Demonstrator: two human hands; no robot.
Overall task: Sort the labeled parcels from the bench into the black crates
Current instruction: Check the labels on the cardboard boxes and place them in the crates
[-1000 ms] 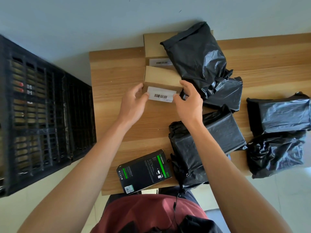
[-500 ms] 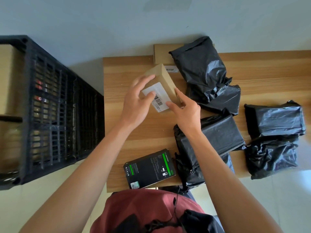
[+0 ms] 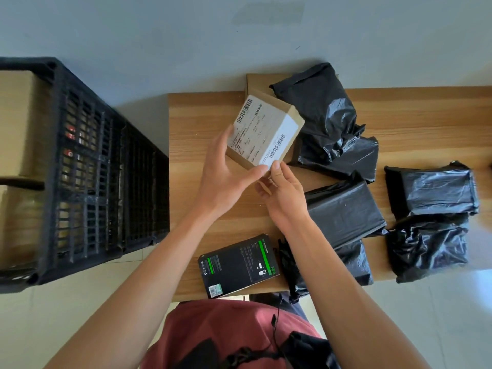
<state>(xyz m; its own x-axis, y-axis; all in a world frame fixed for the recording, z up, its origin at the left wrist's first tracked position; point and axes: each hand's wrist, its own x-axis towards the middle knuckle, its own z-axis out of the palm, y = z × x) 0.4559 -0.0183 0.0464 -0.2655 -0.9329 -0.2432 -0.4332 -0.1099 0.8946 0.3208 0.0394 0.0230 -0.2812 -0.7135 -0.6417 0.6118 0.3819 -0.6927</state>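
A small cardboard box (image 3: 266, 131) with a white barcode label is held tilted above the wooden bench (image 3: 202, 123), its label facing me. My left hand (image 3: 226, 171) grips its left and lower edge, thumb up its left side. My right hand (image 3: 282, 187) pinches its lower right corner. Several black plastic-wrapped parcels lie on the bench: one at the back (image 3: 319, 110), one by my right wrist (image 3: 346, 209), two at the right (image 3: 434, 190) (image 3: 428, 246). A black crate (image 3: 87, 166) stands left of the bench with brown boxes inside.
A black and green retail box (image 3: 239, 265) lies at the bench's near edge. Another cardboard box (image 3: 255, 81) sits at the back edge, partly under the black parcel. Pale floor surrounds the bench, with a gap between crate and bench.
The cardboard box was lifted off the bench and turned so its large label faces me. Both hands rose with it; my view shifted so the crate shows more.
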